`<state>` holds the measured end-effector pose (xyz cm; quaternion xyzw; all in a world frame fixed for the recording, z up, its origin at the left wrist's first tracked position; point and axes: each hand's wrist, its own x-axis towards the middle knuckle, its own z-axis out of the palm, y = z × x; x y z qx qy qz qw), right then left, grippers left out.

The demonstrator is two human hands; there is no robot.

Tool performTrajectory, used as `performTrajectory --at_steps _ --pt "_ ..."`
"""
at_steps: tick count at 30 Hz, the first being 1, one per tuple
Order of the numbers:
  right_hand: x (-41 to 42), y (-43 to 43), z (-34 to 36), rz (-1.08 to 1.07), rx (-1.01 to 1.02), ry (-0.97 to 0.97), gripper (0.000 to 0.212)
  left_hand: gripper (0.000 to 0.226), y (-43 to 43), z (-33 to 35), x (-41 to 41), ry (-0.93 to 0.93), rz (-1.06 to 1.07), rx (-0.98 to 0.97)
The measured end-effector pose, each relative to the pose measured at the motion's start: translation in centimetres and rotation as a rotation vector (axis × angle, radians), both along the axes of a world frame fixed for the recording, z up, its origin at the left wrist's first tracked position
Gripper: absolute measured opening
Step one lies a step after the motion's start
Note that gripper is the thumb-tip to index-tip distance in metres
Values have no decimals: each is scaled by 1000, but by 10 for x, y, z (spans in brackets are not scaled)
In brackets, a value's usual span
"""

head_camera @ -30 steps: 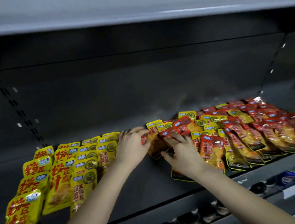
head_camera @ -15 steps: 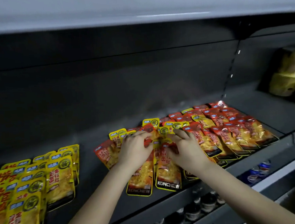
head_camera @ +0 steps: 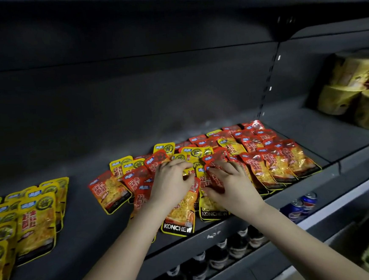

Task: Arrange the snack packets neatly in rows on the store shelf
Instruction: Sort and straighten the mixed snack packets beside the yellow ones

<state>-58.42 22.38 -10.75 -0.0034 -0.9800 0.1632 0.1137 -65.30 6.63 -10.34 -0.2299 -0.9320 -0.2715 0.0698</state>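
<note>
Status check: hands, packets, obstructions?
Left hand and right hand flat on jumbled red packets. Rows at right tidy. Nothing blocking.

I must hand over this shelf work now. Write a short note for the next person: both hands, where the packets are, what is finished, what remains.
Left hand: palm down on the mixed pile, fingers curled on a red packet; a firm grip cannot be confirmed.
Right hand: flat on the same pile, fingers spread over red packets.
Packets: yellow packets lie in overlapping rows at the shelf's left. Red packets lie in overlapping rows at the right.
Middle: the mixed pile has red and yellow together, some tilted; two KONCHEW packets reach the shelf edge.
Done: left and right groups.
Left: sort and straighten the middle.
</note>
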Motion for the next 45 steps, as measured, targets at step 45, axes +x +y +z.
performTrajectory --at_steps 45 --pt "-57 -130 57 299 -241 344 46 10 -138 71 -18 6 371 807"
